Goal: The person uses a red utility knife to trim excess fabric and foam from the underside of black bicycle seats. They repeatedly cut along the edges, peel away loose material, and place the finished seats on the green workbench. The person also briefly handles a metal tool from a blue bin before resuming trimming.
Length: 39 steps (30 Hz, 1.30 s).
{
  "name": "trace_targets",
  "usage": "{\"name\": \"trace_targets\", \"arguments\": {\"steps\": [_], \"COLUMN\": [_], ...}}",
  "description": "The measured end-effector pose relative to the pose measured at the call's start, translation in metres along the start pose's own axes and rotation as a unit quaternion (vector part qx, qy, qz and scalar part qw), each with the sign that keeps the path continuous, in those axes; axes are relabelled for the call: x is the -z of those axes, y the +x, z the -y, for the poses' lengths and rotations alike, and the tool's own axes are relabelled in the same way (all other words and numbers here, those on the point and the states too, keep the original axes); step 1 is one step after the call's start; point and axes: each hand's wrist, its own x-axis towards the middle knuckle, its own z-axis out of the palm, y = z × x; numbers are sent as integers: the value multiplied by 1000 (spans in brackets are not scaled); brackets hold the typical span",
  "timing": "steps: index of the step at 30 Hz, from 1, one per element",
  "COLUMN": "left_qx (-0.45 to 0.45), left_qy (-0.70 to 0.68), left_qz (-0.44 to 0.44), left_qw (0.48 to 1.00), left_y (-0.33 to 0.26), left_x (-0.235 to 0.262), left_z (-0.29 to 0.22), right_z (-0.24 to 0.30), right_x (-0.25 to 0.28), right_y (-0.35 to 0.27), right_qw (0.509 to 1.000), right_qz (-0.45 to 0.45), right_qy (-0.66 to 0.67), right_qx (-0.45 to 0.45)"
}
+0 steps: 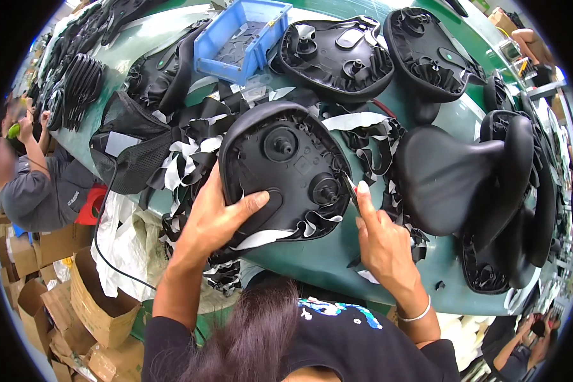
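A black bicycle saddle (290, 146) lies underside up in front of me, with two round sockets in its base. Black and white trim curls along its near rim. My left hand (219, 213) grips its left side, thumb across the underside and fingers beneath the edge. In my right hand (385, 245) is a slim, pointed metal tool (351, 190), probably a blade, its tip at the saddle's right rim. The index finger stretches along the tool. Off-cut strips (191, 156) in black and white are heaped left of the saddle.
Behind the saddle stands a blue bin (242, 41) with dark pieces. More upturned saddles (337, 57) lie at the back; finished-side-up ones (445, 175) are stacked right. A black mesh container (130, 143) sits left. Cardboard boxes (102, 293) crowd the floor. Co-workers (35, 184) are at both sides.
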Motion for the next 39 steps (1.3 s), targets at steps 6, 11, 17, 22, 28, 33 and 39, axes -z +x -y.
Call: {"name": "trace_targets", "arguments": {"steps": [6, 11, 17, 22, 28, 33, 39], "left_qx": [-46, -56, -87, -13, 10, 2, 197], "left_qy": [93, 136, 232, 221, 216, -205, -98], "left_qz": [-96, -120, -135, -157, -129, -191, 356], "left_qw": [990, 982, 959, 962, 968, 960, 908], "left_y": [-36, -58, -69, -72, -65, -50, -73], "left_x": [-29, -39, -63, -56, -45, -31, -46], "left_z": [-2, -5, -14, -8, -18, 45, 2], "right_z": [29, 23, 26, 38, 26, -22, 11], "right_x": [7, 14, 5, -13, -5, 50, 71], "right_y": [-29, -49, 52, 67, 71, 44, 41], "right_qw": [986, 958, 945, 941, 935, 879, 795], "right_qz": [39, 7, -277, -314, -340, -403, -246], "right_qy": [134, 262, 147, 60, 82, 218, 550], "right_qx": [-91, -117, 92, 112, 51, -127, -76]}}
